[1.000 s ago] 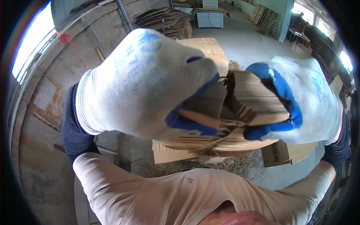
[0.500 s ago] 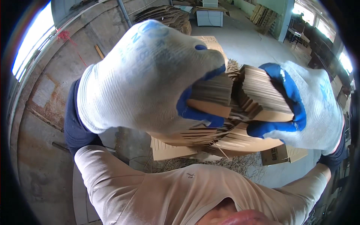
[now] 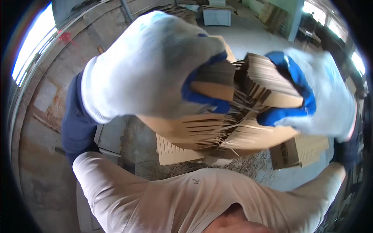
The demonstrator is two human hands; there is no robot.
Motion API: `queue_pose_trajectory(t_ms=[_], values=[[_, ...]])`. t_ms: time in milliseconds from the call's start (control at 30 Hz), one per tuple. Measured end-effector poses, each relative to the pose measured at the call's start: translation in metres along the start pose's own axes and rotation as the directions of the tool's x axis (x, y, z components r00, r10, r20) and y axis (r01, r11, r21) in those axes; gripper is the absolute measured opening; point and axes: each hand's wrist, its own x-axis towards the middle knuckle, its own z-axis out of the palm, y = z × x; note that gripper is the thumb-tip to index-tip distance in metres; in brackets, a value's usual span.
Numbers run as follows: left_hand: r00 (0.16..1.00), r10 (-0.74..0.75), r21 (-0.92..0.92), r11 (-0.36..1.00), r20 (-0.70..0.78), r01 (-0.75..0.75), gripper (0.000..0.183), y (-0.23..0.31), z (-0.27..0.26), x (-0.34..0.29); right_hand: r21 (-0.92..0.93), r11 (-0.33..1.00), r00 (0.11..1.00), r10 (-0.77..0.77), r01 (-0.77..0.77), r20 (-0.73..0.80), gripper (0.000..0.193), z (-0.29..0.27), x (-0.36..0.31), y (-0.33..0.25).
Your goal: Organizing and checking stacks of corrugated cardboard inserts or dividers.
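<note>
Slotted cardboard stack [image 3: 268, 134], held up before the wearer's chest [image 3: 186, 194], looks mid-separation; next move calls for firm, even grip both sides. Left hand [image 3: 159, 70] fingers clamped round one bundle, right hand [image 3: 320, 91] round the other. Ragged central gap, thin strips [image 3: 237, 106] poking out.

This looks like a workshop or small factory hall given over to cardboard. Near lies a thick bundle of slotted cardboard [image 3: 268, 136], with shredded scraps [image 3: 248, 166] strewn on the floor below and a cardboard box [image 3: 285, 153] to the right. Far off, flat brown sheets [image 3: 175, 11] are piled left of a white cabinet [image 3: 216, 18], bare grey floor [image 3: 252, 39] runs back, and bright windows [image 3: 358, 63] line the right.
</note>
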Motion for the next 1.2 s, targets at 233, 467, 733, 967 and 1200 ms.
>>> queue_pose_trajectory(t_ms=[233,467,733,967,1200], values=[[0.973,0.227,-0.051,0.972,-0.053,-0.229,0.06,-0.003,-0.008,0.016,0.058,0.991,0.99,0.12,-0.124,0.067,0.083,-0.016,-0.022,-0.023],[0.99,0.139,0.074,0.988,-0.011,-0.138,0.061,0.006,-0.011,0.001,0.058,0.998,0.998,-0.039,0.036,0.043,0.076,-0.018,-0.012,0.001],[0.991,0.128,0.026,0.991,-0.038,-0.127,0.057,0.004,-0.005,0.003,0.154,0.976,0.989,0.149,-0.151,0.023,0.078,-0.016,-0.031,-0.026],[0.994,0.085,0.078,0.993,0.067,-0.09,0.057,0.015,-0.017,-0.003,0.144,0.989,1.0,-0.01,0.014,-0.026,0.075,-0.007,-0.024,-0.012],[1.0,0.024,0.056,0.998,-0.014,-0.023,0.059,0.022,-0.009,-0.002,0.122,0.985,0.993,0.118,-0.12,0.022,0.077,-0.019,-0.041,-0.027]])
